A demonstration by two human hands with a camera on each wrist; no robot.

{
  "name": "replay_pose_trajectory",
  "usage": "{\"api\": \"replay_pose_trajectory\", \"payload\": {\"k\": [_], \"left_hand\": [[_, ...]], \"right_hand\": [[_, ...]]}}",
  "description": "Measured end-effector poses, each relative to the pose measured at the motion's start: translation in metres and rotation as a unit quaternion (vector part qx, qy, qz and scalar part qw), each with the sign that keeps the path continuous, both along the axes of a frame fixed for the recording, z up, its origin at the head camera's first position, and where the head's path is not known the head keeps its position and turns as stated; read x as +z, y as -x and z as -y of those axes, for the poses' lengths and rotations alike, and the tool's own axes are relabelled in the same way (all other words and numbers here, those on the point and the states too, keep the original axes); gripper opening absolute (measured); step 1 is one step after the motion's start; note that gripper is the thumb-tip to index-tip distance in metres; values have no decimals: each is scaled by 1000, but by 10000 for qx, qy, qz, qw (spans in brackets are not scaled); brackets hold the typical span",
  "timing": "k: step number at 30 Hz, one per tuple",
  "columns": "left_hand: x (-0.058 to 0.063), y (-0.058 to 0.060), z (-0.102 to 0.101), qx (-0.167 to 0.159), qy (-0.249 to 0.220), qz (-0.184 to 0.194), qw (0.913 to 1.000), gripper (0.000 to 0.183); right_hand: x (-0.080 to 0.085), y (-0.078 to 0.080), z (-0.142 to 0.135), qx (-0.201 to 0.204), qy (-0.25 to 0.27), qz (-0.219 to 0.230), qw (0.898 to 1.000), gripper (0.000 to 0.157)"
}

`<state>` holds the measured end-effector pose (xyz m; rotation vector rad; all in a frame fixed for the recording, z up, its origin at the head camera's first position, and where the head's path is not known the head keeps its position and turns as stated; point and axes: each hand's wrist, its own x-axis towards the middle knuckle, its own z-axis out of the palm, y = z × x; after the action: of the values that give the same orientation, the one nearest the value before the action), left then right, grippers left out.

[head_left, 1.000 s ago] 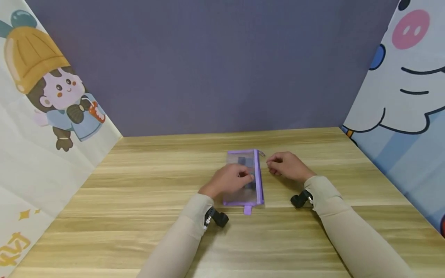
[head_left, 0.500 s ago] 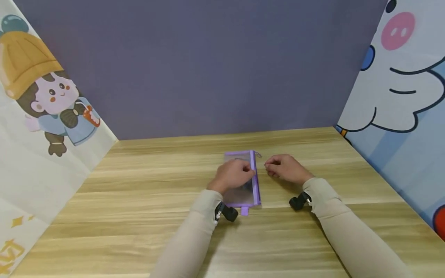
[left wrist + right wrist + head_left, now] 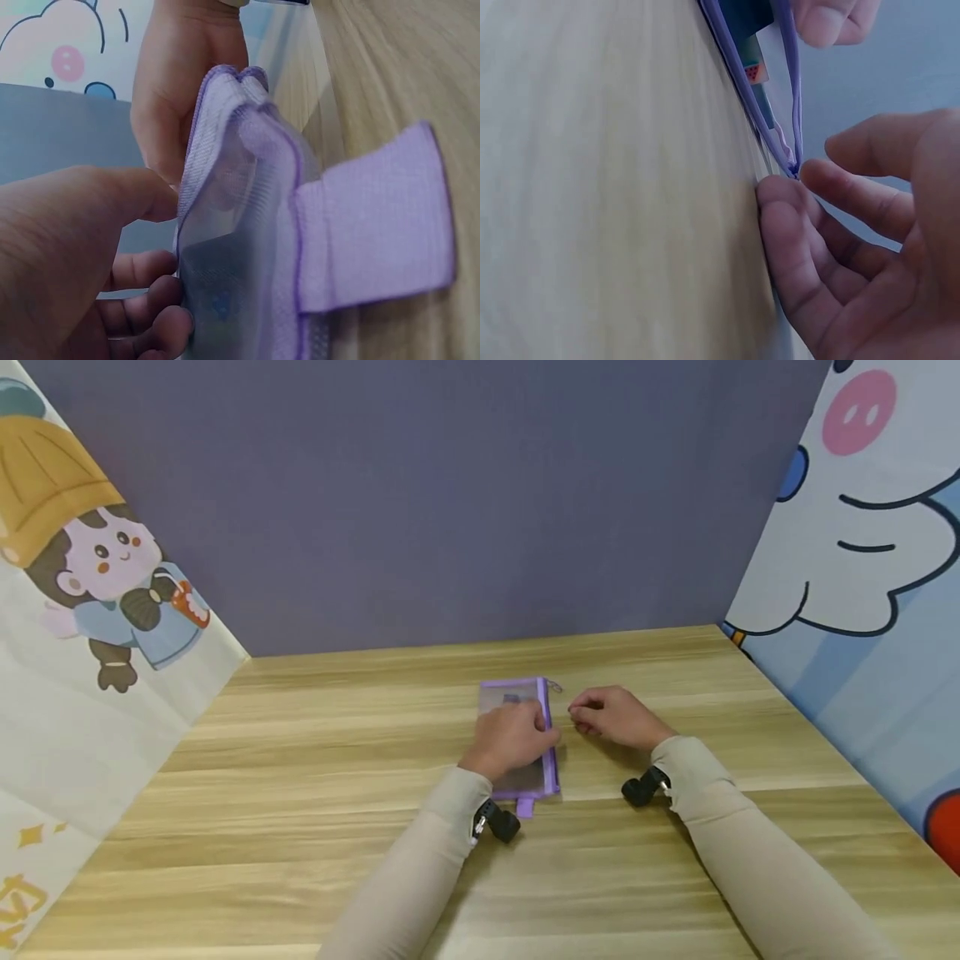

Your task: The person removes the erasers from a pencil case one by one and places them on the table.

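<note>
A purple-edged mesh zipper pouch [image 3: 491, 693] lies on the table with its zipper side to the right. My left hand [image 3: 512, 735] is over it, thumb and fingers pinching the upper zipper edge, as the left wrist view shows. In the right wrist view the pouch mouth gapes, and a dark flat item [image 3: 746, 16] and a strip with a red patterned patch [image 3: 755, 73] show inside. Just right of the pouch rests my right hand [image 3: 618, 718], its fingers loosely curled near the zipper end. Nothing can be seen between them.
A small zipper pull [image 3: 555, 686] sticks out at the pouch's far corner and a purple fabric tab [image 3: 525, 808] at its near end. The wooden table [image 3: 300, 777] meets a grey-blue back panel [image 3: 450, 510]. Printed cartoon sheets stand on both sides.
My left hand has shifted right and slightly forward across the pouch to its zipper edge. The right hand stays nearly where it was. The head view has turned slightly.
</note>
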<state>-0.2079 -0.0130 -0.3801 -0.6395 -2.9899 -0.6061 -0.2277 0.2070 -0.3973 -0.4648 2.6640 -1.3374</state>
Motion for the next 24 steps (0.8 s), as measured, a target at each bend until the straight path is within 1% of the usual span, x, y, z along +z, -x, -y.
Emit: {"api": "replay_pose_trajectory", "payload": {"k": [6,13,19,22,24], "left_hand": [[-1,1,1,11,-109,111,9999,26],[-3,2,1,68,-113,1,9999,31],[-4,4,1,-33,-5,-91,10000,36],[-3,4,1,-89,-72,-99,9999,44],[-4,5,1,-126,-158,-86,9998,47]], "right_hand": [[-2,0,2,-44,33,-43,10000,26],[0,-2,4,-38,-85,-195,9998,24],[0,-2,6,-32,-117,-257,9996,23],[1,-3,7,-35,-99,-243,9996,22],[0,-3,7,-32,-83,-237,9997,22]]}}
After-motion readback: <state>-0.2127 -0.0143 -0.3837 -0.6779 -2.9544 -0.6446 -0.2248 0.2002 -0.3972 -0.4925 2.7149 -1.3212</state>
